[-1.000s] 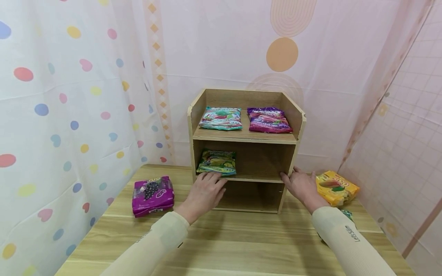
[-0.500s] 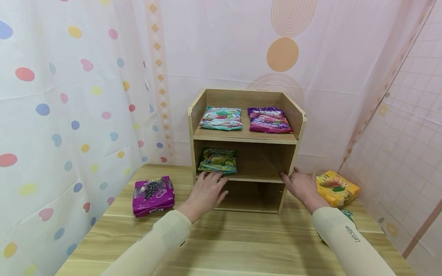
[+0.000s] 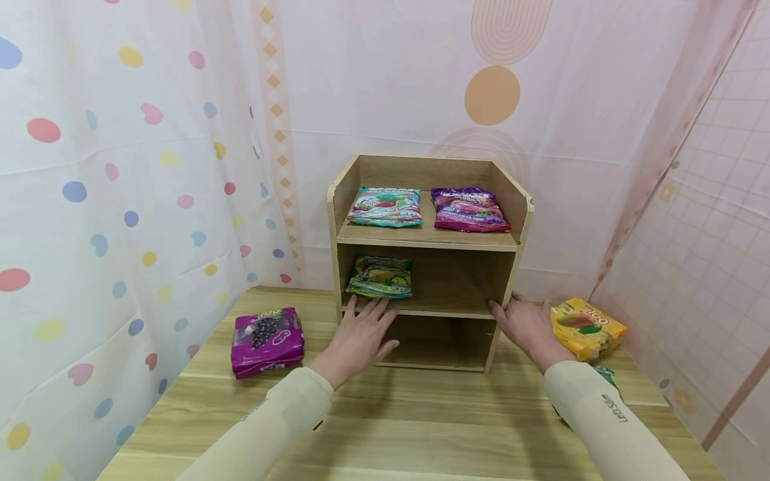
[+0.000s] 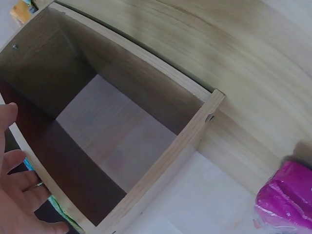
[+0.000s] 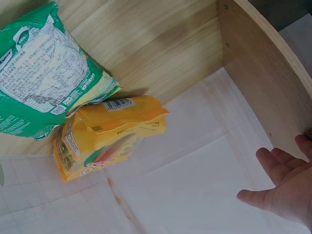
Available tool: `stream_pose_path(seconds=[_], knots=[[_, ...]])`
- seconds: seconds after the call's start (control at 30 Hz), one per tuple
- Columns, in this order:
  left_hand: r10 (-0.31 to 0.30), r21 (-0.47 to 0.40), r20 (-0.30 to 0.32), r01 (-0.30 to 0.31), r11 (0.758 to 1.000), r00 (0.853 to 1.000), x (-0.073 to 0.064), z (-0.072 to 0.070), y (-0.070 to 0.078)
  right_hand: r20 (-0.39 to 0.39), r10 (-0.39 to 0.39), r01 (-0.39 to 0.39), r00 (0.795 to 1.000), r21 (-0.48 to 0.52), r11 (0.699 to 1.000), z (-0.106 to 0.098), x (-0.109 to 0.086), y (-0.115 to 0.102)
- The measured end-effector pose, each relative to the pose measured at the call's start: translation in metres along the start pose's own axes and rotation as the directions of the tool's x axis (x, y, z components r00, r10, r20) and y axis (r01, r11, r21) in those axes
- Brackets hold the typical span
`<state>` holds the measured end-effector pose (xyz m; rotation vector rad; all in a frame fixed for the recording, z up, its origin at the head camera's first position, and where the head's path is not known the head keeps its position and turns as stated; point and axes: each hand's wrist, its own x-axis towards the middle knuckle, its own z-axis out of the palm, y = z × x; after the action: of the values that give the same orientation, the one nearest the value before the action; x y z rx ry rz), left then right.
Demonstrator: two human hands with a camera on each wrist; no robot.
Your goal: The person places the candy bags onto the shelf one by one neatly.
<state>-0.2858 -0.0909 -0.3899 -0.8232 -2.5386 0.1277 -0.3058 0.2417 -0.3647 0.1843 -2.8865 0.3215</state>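
A small wooden shelf unit (image 3: pixel 430 244) stands on the table. On its middle level, at the left, lies a green and yellow snack bag (image 3: pixel 381 277). My left hand (image 3: pixel 361 337) has its fingers extended at that level's front edge, fingertips at the bag's near edge. In the left wrist view, a green strip of the bag (image 4: pixel 61 207) shows beside the fingers. My right hand (image 3: pixel 529 327) straddles the shelf's right side panel, thumb inside and fingers outside. In the right wrist view its fingers (image 5: pixel 275 168) are spread by the panel's outer face; the thumb is out of view.
On the top level lie a teal and white bag (image 3: pixel 386 207) and a purple bag (image 3: pixel 469 209). A purple grape-picture package (image 3: pixel 267 342) is on the table at left. A yellow mango-picture package (image 3: pixel 586 327) and a green bag (image 5: pixel 44 73) lie at right. Curtains hang behind.
The green and yellow bag has slid slightly deeper into the middle level. My left fingers have straightened and moved forward with it. My right hand has stayed on the side panel.
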Motion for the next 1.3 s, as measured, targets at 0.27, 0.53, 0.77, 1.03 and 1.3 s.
stream_pose_path(seconds=[0.27,0.53,0.77,1.03,1.3], knots=[[-0.005,-0.041,-0.091,0.001,0.999,0.996,-0.001,0.002,-0.002,-0.001,0.001,-0.001,1.000,-0.003,1.000,-0.001,-0.001,-0.001],[0.018,-0.061,-0.423,-0.048,0.997,0.906,-0.002,-0.002,-0.010,0.002,-0.002,0.002,1.000,0.003,1.000,-0.001,-0.001,-0.001],[-0.024,-0.091,-0.530,-0.028,0.995,0.848,-0.004,-0.006,-0.021,0.013,0.007,-0.007,1.000,0.016,1.000,-0.001,-0.002,-0.001],[-0.119,-0.156,-0.592,0.032,0.987,0.797,-0.008,-0.005,-0.033,0.010,0.004,-0.004,1.000,0.016,1.000,0.000,-0.001,-0.001],[-0.181,-0.169,-0.564,0.102,0.980,0.806,-0.012,-0.003,-0.040,0.005,0.011,-0.011,1.000,0.021,1.000,0.001,-0.001,-0.001]])
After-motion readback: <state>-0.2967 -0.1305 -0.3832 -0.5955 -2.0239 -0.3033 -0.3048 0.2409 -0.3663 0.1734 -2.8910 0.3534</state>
